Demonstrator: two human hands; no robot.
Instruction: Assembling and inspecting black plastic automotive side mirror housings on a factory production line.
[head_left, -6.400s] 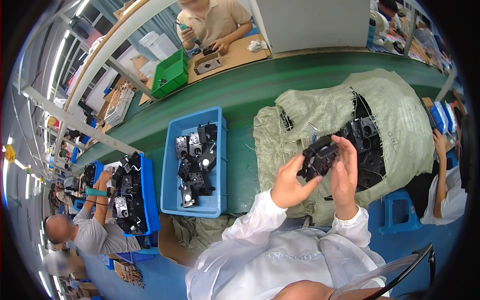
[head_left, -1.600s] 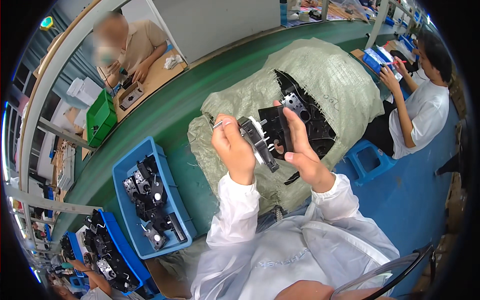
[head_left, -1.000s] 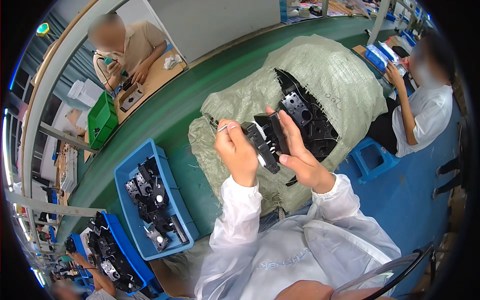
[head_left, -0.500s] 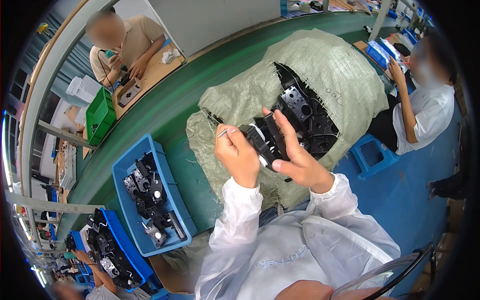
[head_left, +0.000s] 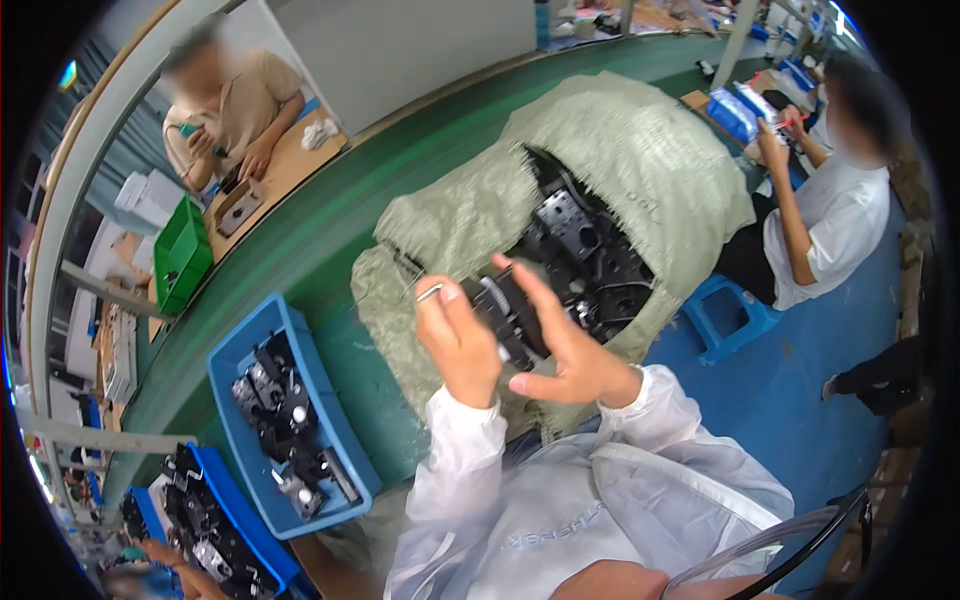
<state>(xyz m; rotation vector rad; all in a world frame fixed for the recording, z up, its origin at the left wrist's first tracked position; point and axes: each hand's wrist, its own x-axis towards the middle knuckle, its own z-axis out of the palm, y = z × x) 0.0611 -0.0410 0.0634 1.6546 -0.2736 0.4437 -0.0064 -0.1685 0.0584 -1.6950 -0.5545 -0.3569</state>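
Observation:
In front of my chest, my left hand (head_left: 462, 352) is closed on a black mechanical part (head_left: 512, 312) with a white toothed piece along it. A thin metal rod (head_left: 430, 292) juts out at that hand's fingertips. Close along the part's other side is my right hand (head_left: 575, 355), its fingers stretched out and its thumb apart; whether it touches the part is blurred. Just beyond them lies a torn-open pale green woven sack (head_left: 450, 225), showing black parts with a silver perforated plate (head_left: 568, 222) inside.
A blue bin (head_left: 368, 480) of black and silver parts stands at left, with another blue bin (head_left: 222, 470) beyond it. The sack rests on a green surface (head_left: 330, 270). Two people sit across and at right, near a green crate (head_left: 165, 262) and a blue stool (head_left: 725, 315).
My right thumb has come away from the black part and the fingers have opened. The part has turned slightly in my left hand, and the whole view has shifted a little.

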